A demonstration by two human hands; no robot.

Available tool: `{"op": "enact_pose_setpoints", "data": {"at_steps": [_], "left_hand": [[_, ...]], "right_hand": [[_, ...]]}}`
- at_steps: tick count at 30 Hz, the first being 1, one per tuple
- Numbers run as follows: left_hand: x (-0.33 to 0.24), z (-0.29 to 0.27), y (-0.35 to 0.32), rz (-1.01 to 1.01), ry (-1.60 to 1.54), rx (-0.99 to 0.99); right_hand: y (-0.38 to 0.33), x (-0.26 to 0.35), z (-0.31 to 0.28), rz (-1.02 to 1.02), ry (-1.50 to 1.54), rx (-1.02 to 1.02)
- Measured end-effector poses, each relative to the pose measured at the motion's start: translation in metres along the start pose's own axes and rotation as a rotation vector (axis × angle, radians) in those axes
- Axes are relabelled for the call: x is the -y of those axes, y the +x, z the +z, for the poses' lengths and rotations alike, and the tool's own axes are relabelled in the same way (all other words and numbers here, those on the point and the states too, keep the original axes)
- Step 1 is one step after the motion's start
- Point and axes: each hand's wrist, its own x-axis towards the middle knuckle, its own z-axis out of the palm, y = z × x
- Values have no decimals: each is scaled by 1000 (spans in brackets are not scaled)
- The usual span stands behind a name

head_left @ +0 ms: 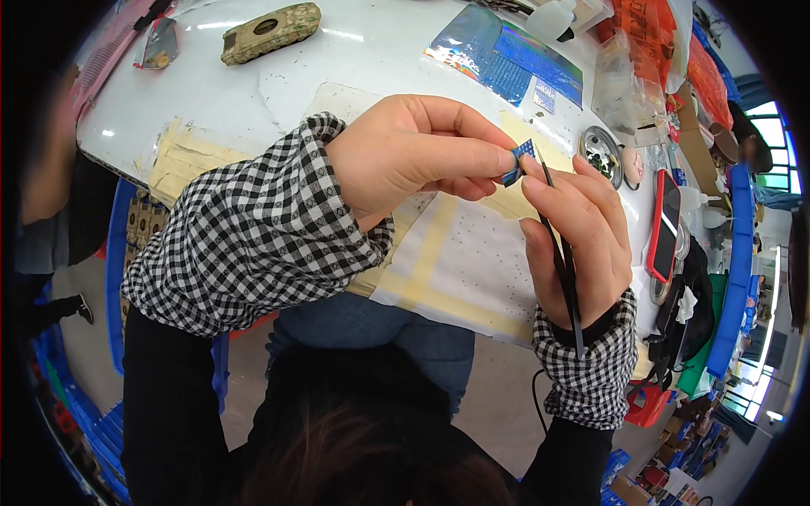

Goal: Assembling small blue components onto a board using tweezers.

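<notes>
My left hand (422, 156) pinches a small blue patterned piece (526, 149), perhaps a bit of sticker sheet, between thumb and fingers. Close against it, my right hand (582, 228) holds black tweezers (567, 278), their pointed tips up beside the piece. The right fingertips meet the piece's lower edge; whether they grip it too I cannot tell. Below both hands lies white paper (472, 261) dotted with tiny dark specks and edged with yellow tape. Another small patterned sheet (544, 96) lies beyond the hands, by a shiny blue packet (506, 55).
A camouflage toy tank hull (291, 31) stands at the far left. To the right are a round dish (601, 160) of small dark bits, a red-cased phone (665, 223) and plastic bags (629, 84). A blue crate (118, 278) stands beside the table; another person's arm (46, 152) shows at left.
</notes>
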Motion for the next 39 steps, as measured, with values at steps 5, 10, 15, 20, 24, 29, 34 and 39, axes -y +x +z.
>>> {"op": "enact_pose_setpoints", "data": {"at_steps": [5, 10, 15, 20, 24, 29, 34, 39], "left_hand": [[0, -1, 0, 2, -6, 8], [-1, 0, -1, 9, 7, -3], [1, -1, 0, -1, 14, 8], [1, -1, 0, -13, 6, 11], [0, 1, -1, -28, -1, -2], [-1, 1, -1, -35, 12, -8], [-2, 1, -1, -1, 50, 12], [-2, 2, -1, 47, 152, -29]], "right_hand": [[-1, -1, 1, -10, 0, -4], [1, 2, 0, -49, -104, -3], [-1, 5, 3, -138, -319, 15], [2, 9, 1, -179, -379, 36], [0, 7, 4, -193, -378, 18], [0, 7, 4, -201, -368, 27], [-1, 7, 4, -199, -349, 26], [0, 6, 4, -204, -331, 22]]}}
